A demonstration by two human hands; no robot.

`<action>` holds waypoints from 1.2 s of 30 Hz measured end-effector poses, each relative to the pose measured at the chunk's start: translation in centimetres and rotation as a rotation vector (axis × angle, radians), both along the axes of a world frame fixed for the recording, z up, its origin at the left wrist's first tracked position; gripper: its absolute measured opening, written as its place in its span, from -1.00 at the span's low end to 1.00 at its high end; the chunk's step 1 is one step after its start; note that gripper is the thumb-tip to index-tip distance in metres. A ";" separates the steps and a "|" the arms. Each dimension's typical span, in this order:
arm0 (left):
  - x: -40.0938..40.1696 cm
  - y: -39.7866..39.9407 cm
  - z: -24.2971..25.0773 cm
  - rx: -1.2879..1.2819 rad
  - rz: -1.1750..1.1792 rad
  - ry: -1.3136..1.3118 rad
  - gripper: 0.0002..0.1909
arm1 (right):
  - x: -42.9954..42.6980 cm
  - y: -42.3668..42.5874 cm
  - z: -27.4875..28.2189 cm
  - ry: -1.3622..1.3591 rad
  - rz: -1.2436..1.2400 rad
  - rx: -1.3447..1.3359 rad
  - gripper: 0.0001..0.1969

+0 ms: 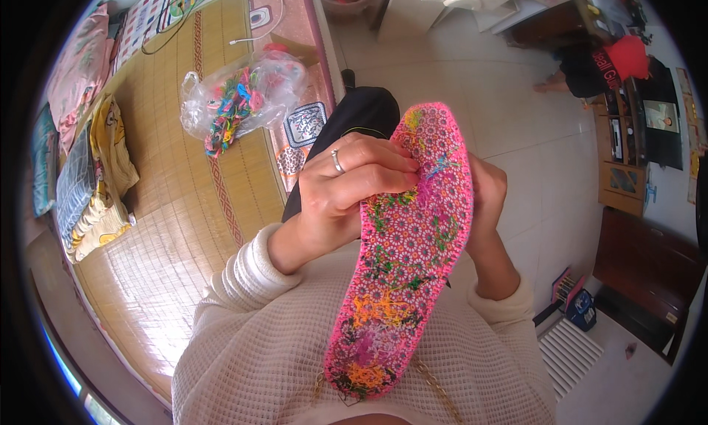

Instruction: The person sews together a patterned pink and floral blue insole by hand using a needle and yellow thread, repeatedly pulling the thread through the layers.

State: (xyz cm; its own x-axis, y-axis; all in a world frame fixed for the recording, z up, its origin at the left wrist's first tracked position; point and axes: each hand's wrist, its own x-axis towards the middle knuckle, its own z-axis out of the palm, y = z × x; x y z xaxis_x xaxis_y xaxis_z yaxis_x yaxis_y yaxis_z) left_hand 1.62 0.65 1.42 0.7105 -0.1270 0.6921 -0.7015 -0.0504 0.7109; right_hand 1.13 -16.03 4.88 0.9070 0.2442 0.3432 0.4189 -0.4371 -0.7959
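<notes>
A pink-edged cloth insole with a flower print stands tilted in front of my chest. Loose tufts of green, orange, purple and yellow thread cover the face turned to the camera. My left hand, with a ring on one finger, grips the insole's left edge, its fingertips pressed on the printed face. At the right edge my right hand is closed around the upper part from behind; its fingers are hidden by the insole. Whether a needle is held there, I cannot tell. Colourful embroidery thread lies in a clear plastic bag to the left.
A woven mat covers the bed at left, with folded clothes and a pink pillow on it. A cable lies at its far end. Another person is at the upper right, near a wooden cabinet.
</notes>
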 end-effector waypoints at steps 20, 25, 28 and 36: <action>0.8 0.9 0.7 0.267 -0.154 -0.182 -0.81 | -0.6 -0.4 -1.7 1.016 0.052 0.965 -0.79; 0.7 0.9 0.6 0.283 -0.191 -0.144 -0.80 | -0.5 -0.1 -1.6 1.033 0.029 0.948 -0.77; 0.5 0.8 0.3 0.276 -0.237 -0.076 -0.80 | -0.1 -0.1 -1.4 1.027 0.030 0.912 -0.71; 0.4 1.0 -0.4 0.275 -0.133 -0.190 -0.83 | 0.5 -1.6 -2.4 0.380 0.034 0.272 -0.78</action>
State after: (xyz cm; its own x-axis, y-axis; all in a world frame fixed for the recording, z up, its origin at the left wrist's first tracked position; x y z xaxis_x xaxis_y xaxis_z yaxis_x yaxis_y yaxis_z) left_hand 2.07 1.61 0.97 0.5367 -0.4097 0.7376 -0.8334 -0.1208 0.5393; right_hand 1.64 -17.64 2.46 0.9738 0.2232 0.0440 0.0861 -0.1824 -0.9794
